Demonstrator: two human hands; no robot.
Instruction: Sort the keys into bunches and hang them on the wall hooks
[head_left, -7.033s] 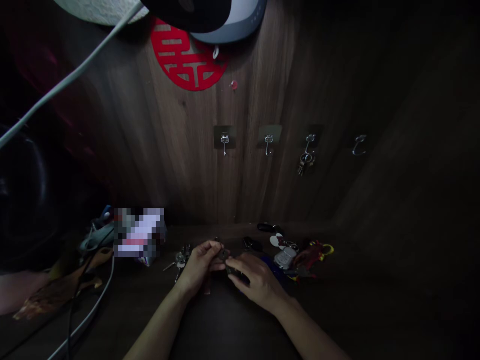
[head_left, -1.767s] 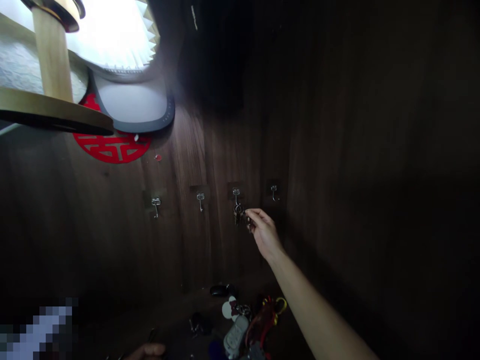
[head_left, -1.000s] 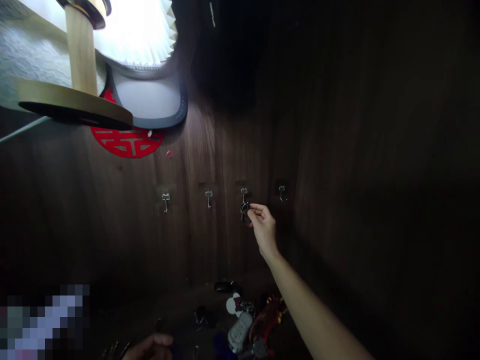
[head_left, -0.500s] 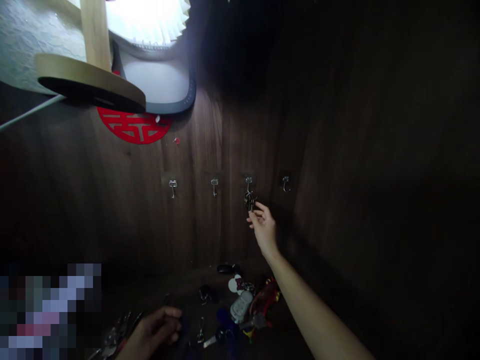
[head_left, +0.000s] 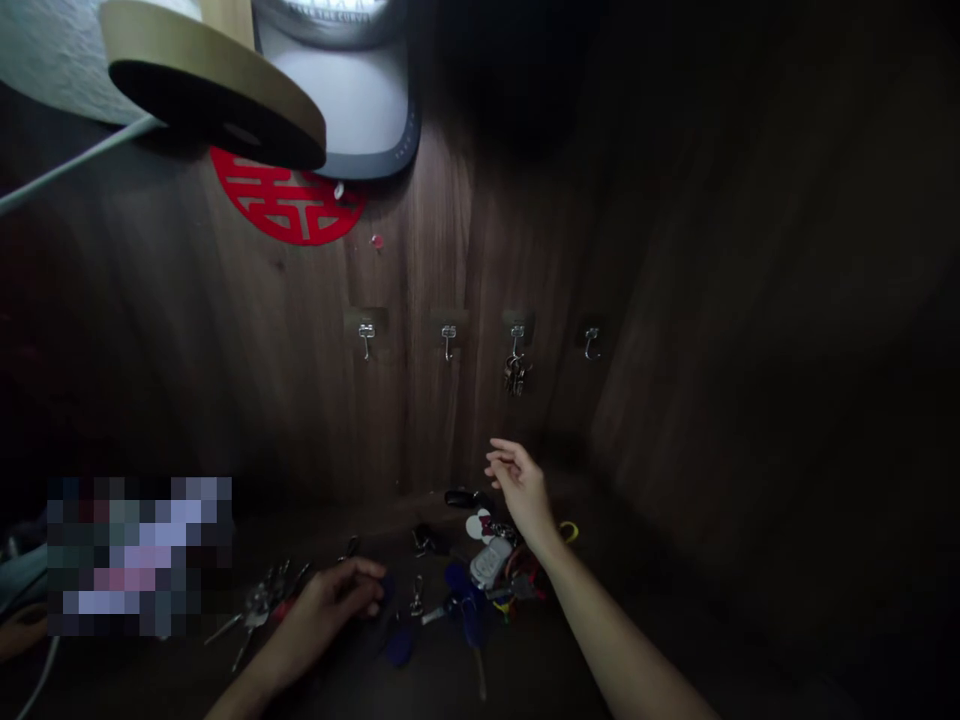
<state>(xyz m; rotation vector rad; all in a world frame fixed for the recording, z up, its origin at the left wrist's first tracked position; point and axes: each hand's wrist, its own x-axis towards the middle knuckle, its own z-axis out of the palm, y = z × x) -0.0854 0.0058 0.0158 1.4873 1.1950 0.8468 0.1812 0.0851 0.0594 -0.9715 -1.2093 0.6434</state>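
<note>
A bunch of keys (head_left: 515, 376) hangs from the third metal hook (head_left: 517, 340) on the dark wooden wall. Below it, my right hand (head_left: 523, 487) is in the air, fingers loosely bent and apart, with nothing in them. My left hand (head_left: 339, 604) hovers low over the shelf with its fingers loosely curled, beside a dark blue tag. Between my hands lie a grey key fob (head_left: 490, 563), a blue key holder (head_left: 466, 600), a round blue tag (head_left: 399, 646) and a metal clasp (head_left: 417, 596). A white mouse-shaped charm (head_left: 478, 526) and a black fob (head_left: 460, 498) lie behind.
More hooks line the wall, including a left one (head_left: 366, 338) and a right one (head_left: 592, 342). A lamp's round base (head_left: 214, 85) juts out at upper left, near a cap (head_left: 341, 110) and a red paper cutout (head_left: 292, 205). Loose keys (head_left: 256, 606) lie left of my left hand.
My right hand has let go of the bunch of keys, which stays on the hook, and has dropped away below it. The camera view has tilted down. My left hand keeps nearly the same pose.
</note>
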